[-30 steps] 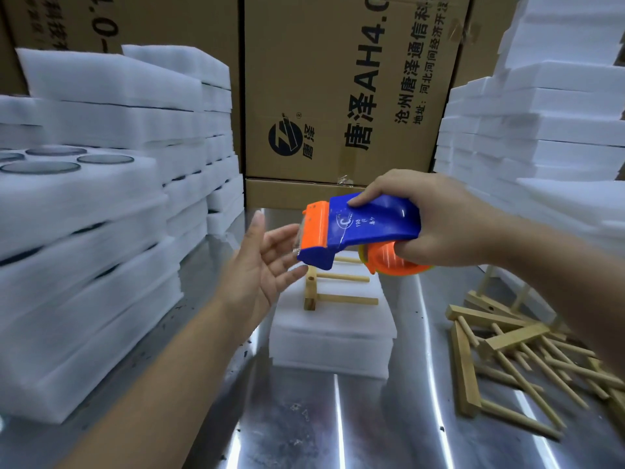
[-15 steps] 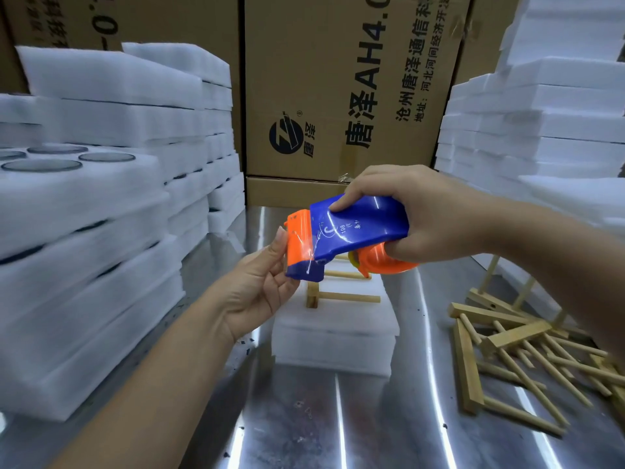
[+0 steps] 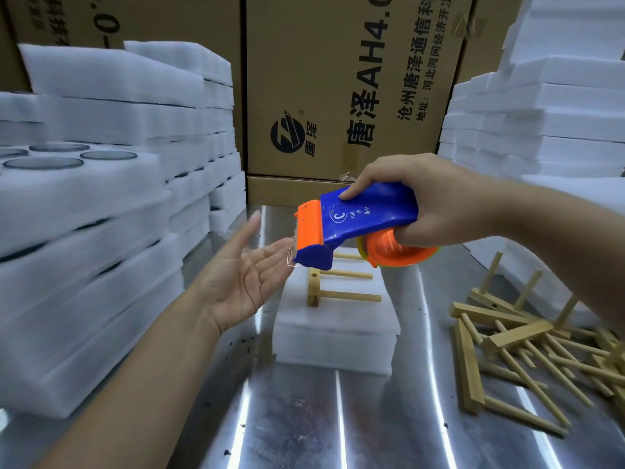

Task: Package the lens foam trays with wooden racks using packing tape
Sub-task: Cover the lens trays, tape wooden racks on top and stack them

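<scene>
My right hand (image 3: pixel 429 201) grips a blue and orange tape dispenser (image 3: pixel 358 231) in the air above the table. My left hand (image 3: pixel 243 282) is held palm up with fingers spread, its fingertips right at the dispenser's orange cutter end, where a short clear tape tail (image 3: pixel 291 255) hangs. Below them a small stack of white foam trays (image 3: pixel 334 336) lies on the metal table, with a wooden rack (image 3: pixel 338 286) lying on top, partly hidden by the dispenser.
Tall stacks of foam trays (image 3: pixel 84 252) with round lenses (image 3: pixel 44 163) stand at the left, more foam (image 3: pixel 541 123) at the right. A pile of wooden racks (image 3: pixel 527 350) lies on the right of the shiny metal table (image 3: pixel 304 418). Cardboard boxes (image 3: pixel 338 86) close the back.
My left hand let go of the dispenser's cutter end and opened palm up beneath it. The dispenser tilted and shifted slightly right.
</scene>
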